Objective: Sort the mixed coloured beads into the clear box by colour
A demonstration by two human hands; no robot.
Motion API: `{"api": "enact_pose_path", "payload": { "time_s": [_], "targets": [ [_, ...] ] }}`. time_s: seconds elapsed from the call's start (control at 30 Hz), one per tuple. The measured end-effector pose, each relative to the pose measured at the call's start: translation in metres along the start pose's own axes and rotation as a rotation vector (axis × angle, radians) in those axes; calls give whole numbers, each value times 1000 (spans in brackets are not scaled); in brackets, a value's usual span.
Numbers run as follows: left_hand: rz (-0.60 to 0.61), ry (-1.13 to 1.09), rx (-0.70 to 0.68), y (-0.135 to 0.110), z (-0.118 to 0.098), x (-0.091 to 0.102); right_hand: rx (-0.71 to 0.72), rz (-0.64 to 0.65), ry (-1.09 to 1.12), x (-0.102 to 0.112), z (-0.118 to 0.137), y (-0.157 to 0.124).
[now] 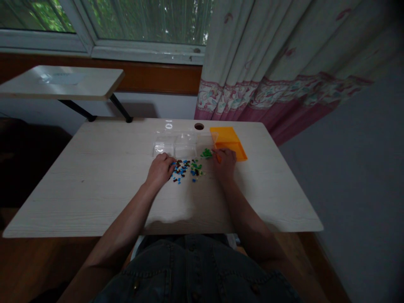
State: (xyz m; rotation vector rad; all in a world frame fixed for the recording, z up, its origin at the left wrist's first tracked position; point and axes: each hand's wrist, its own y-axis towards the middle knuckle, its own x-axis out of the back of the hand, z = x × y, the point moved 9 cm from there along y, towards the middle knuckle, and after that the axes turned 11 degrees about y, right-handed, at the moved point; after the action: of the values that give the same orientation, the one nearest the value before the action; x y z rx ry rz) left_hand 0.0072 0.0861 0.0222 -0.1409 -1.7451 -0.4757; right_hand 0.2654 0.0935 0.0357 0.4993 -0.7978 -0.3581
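A loose pile of small plastic building bricks (pixel 180 169), blue, brown and black with some green, lies on the table between my hands. My left hand (pixel 160 169) rests at the pile's left edge, fingers bent together and tips among the bricks. Just behind the pile is a clear plastic compartment tray (pixel 185 147). Green bricks (pixel 206 153) are gathered at its right end. Beside them is my right hand (pixel 224 162), thumb and fingers drawn together; what they pinch, if anything, is too small to make out. An orange tray (pixel 232 136) sits just beyond that hand.
The pale wooden table (pixel 104 189) has a round cable hole (pixel 199 126) near its back edge. A raised shelf (pixel 94 80) on black legs stands at the back left, with a clear plastic item on it. A curtain (pixel 252 75) hangs behind the right side, next to a window.
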Motion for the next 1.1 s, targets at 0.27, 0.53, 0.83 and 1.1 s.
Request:
{"api": "enact_pose_path", "payload": {
  "time_s": [0.27, 0.53, 0.83, 1.1],
  "targets": [
    [-13, 10, 1, -1, -1, 2, 37, -10, 15, 0, 4, 0],
    [-15, 49, 8, 3, -1, -1, 70, -20, 12, 0, 8, 0],
    [14, 76, -21, 3, -9, 2, 67, 0, 36, -1, 10, -1],
    [-35, 43, 16, 0, -9, 7, 132, 51, 72, -11, 26, -7]
  ]
}}
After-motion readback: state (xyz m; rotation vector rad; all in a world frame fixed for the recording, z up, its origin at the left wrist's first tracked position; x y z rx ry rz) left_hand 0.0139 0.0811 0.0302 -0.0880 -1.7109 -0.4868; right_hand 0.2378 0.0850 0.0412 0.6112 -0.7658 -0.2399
